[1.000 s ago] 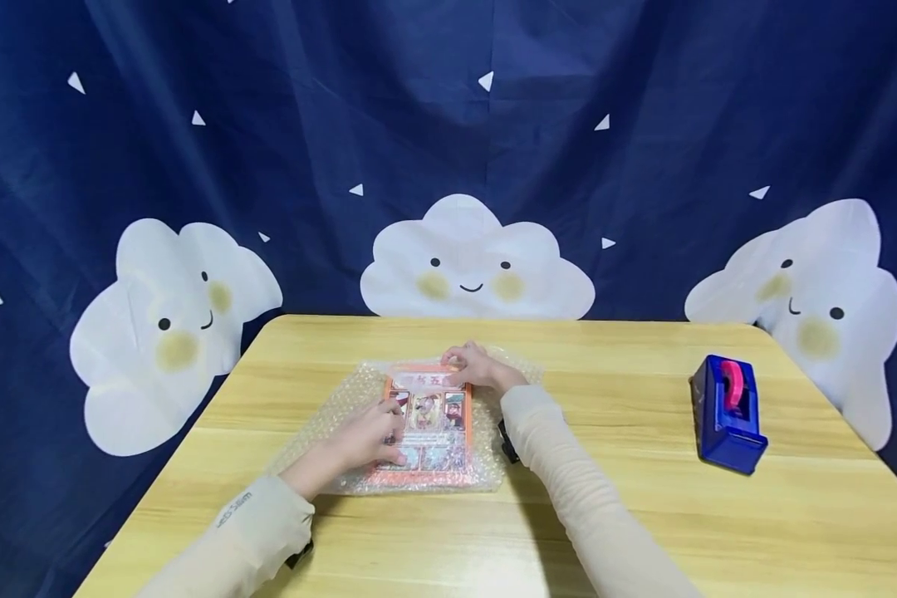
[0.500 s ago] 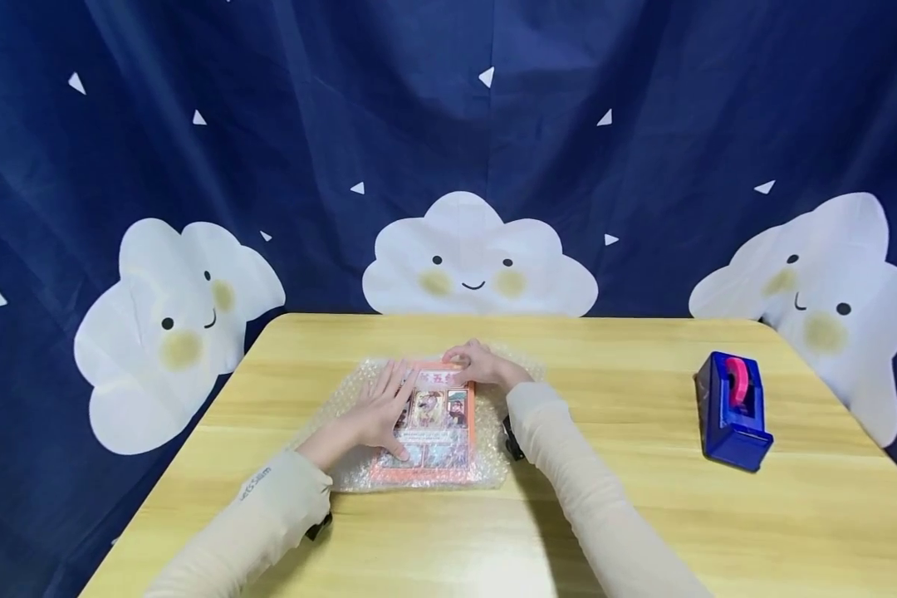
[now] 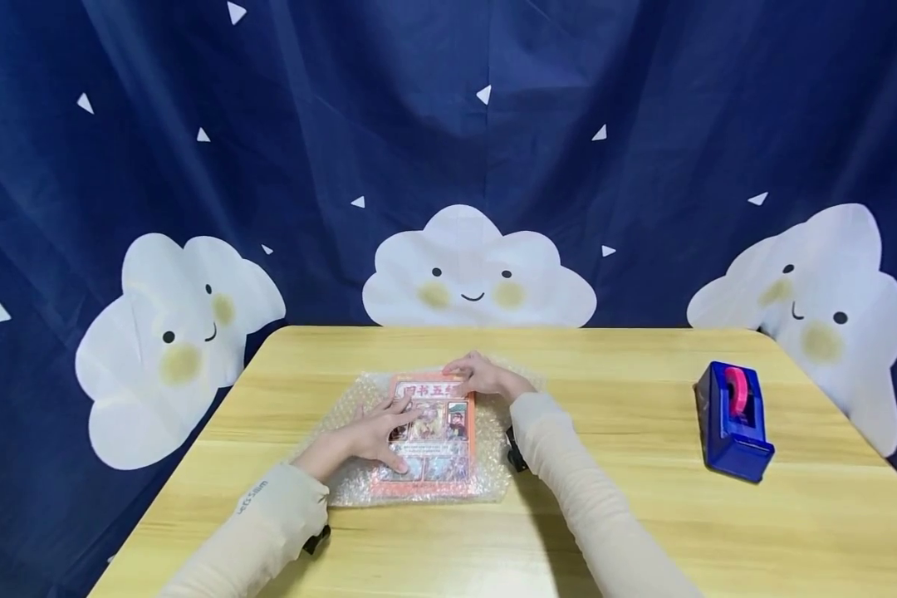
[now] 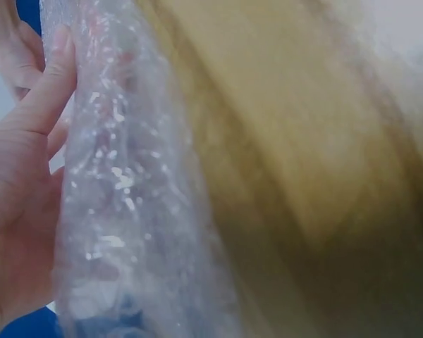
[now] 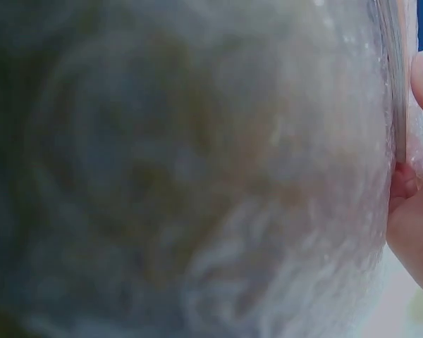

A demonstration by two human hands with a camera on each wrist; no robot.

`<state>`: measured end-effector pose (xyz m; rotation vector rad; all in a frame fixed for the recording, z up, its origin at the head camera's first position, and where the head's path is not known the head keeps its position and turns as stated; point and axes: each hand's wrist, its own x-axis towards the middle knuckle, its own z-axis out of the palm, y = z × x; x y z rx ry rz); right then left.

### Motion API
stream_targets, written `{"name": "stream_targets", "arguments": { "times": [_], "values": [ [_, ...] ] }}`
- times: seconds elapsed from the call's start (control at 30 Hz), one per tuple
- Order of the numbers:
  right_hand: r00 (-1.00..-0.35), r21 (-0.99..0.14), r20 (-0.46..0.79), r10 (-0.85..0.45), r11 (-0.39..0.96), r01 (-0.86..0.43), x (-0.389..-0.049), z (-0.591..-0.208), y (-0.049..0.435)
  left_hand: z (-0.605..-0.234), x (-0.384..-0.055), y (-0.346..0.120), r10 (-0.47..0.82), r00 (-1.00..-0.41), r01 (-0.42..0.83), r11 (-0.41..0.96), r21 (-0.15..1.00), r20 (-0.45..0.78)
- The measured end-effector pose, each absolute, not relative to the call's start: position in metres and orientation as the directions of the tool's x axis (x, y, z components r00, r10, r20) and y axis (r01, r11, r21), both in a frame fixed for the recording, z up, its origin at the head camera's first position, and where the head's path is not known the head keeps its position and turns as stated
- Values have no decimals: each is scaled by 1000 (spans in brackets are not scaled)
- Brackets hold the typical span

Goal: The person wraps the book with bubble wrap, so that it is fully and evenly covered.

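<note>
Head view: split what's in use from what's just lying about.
In use:
- book, with the left hand resting on it and the right hand at its top edge
- bubble wrap

Lying about:
- blue tape dispenser, untouched; possibly wanted for the wrap
- cloud-print curtain, only backdrop

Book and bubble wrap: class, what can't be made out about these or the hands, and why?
Book, head view: left hand and right hand cover parts of its front.
Its smallest print, head view: too small.
What lies behind the bubble wrap, left wrist view: blurred by its shiny surface.
The right hand, right wrist view: partly cut off by the right edge.
</note>
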<state>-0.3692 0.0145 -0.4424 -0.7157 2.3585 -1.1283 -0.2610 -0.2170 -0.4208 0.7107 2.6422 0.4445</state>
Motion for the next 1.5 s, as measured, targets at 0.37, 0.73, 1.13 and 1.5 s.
{"name": "stream_targets", "arguments": {
  "times": [0.37,0.73,1.13,1.5],
  "values": [
    [-785,-838,-120,-608,486,-248,-366,-442,18,-423,-262,-219,569,-764,409,792,453,-304],
    [-834,-905,-57,-549,381,-189,-365,-443,46,-419,-264,-223,550,-767,383,806,452,-330],
    [-913,-931,-60,-403,352,-94,-359,-449,99,-424,-264,-223,621,-735,448,746,493,-272],
    [-923,-948,-165,-349,315,50,-358,-438,126,-421,-262,-221,598,-746,426,766,482,-292]
  ]
}}
